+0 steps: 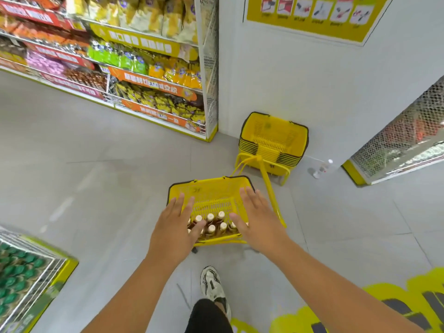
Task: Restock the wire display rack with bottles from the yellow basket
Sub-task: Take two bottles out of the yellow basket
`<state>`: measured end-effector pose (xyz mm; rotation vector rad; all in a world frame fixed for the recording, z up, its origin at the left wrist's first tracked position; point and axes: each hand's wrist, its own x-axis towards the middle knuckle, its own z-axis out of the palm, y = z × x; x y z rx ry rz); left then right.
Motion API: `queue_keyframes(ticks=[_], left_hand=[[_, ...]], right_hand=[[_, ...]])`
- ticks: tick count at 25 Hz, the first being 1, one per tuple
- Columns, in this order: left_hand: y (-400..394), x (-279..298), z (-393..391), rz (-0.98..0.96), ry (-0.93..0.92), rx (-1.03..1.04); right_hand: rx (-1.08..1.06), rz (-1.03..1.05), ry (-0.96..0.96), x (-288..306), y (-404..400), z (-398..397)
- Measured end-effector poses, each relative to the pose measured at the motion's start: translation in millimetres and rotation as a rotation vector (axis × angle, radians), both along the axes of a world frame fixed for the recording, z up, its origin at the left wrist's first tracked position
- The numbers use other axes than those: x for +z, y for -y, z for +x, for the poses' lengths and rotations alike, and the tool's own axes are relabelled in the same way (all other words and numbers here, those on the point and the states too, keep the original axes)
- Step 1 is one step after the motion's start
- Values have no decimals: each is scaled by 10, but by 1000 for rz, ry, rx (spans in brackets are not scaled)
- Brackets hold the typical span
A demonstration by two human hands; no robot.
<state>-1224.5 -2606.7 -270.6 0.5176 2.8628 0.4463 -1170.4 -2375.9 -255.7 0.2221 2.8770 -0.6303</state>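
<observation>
A yellow basket [211, 191] stands on the grey floor in front of me. Several brown bottles with pale caps [211, 228] stand upright in its near half. My left hand [176, 227] hovers over the basket's left side with fingers spread, fingertips above the leftmost bottles. Over the right side hangs my right hand [255, 218], open too, with its thumb near the rightmost caps. Neither hand holds anything. The wire display rack [28, 272] sits at the lower left, filled with green-capped bottles.
A stack of empty yellow baskets [274, 140] stands against the white wall ahead, its long handle [269, 183] slanting down beside my basket. A clear bottle [323, 168] lies on the floor near the wall. Snack shelves [144, 68] fill the upper left. My shoe [212, 283] is below.
</observation>
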Motion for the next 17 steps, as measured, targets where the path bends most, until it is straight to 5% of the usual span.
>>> queue_keyframes(ticks=[8, 17], left_hand=[[-304, -1243, -1014, -17, 186, 43], [-522, -3147, -1379, -74, 335, 60]], right_hand=[[17, -74, 196, -1101, -172, -1094], [69, -160, 378, -3159, -365, -1651]])
